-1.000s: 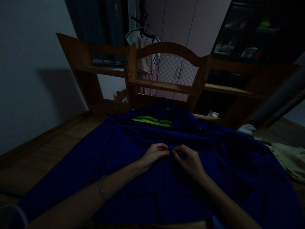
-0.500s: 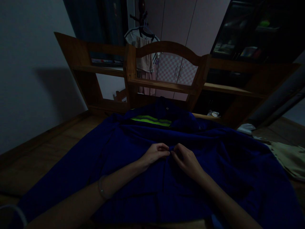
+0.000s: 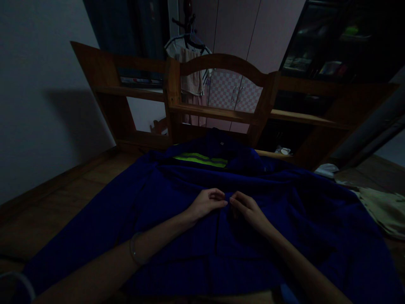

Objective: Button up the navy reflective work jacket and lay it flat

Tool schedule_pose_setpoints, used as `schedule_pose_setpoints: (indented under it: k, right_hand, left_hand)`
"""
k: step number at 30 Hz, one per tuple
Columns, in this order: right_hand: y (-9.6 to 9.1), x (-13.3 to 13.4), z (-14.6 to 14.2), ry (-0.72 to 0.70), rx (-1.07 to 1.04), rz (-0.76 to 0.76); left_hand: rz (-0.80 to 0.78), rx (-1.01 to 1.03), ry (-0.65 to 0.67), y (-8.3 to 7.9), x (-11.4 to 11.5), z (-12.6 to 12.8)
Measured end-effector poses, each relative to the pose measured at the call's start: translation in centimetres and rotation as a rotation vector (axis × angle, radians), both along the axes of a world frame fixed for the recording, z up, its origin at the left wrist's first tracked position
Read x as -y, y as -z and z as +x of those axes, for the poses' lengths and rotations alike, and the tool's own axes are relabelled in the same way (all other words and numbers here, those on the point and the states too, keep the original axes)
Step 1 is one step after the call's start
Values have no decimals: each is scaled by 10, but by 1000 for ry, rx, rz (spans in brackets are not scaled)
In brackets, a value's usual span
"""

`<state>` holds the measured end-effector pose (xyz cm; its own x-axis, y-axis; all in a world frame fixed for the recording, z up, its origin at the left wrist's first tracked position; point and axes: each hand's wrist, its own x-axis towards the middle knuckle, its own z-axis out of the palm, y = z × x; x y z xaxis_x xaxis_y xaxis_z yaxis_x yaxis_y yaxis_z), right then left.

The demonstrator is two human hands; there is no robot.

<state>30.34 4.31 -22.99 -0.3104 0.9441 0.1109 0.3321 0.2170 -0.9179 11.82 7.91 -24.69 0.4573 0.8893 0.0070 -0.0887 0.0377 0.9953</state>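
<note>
Hardly anything has moved since half a second ago: our right hand's (image 3: 249, 210) fingertips have drawn slightly away from the left hand's (image 3: 205, 202), so a narrow gap of cloth now shows between them, and both forearms lie as they did.

We see the room in dim light. A pale wall (image 3: 38, 84) fills the left. The jacket (image 3: 294, 219), dark blue, is the biggest thing before us. It lies spread flat on wooden boards (image 3: 63, 202), front up, with its collar toward the headboard (image 3: 221, 63) and its sleeves stretched out to both sides. The headboard is wooden, with an arched middle and shelves on either side. Behind it, clothes (image 3: 191, 80) hang in front of a pink wardrobe (image 3: 240, 33). A beige cloth (image 3: 379, 207) lies on the boards just beside the jacket's right sleeve.

Both hands rest on the middle of the jacket's front, near each other. Each is curled, with thumb and fingertips pinched closed on the cloth along the front seam. We cannot tell in this light whether a button sits between them.

A yellow-green stripe (image 3: 202, 160) shows inside the collar. A thin bracelet (image 3: 134, 249) circles our left wrist.
</note>
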Motion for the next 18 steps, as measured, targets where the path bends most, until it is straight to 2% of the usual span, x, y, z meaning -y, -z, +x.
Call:
schedule_pose_setpoints:
  k: [3, 6, 10, 18]
  right_hand:
    - [2, -4, 0, -34, -134, -98]
    - [1, -5, -1, -44, -172, -134]
    - [1, -5, -1, -44, -154, -103]
    - [0, -3, 1, -22, -65, -46]
  left_hand:
    - [71, -18, 5, -1, -1, 1]
    - [157, -47, 7, -2, 0, 1]
    - [223, -73, 4, -1, 0, 0]
    - [243, -84, 23, -1, 0, -2]
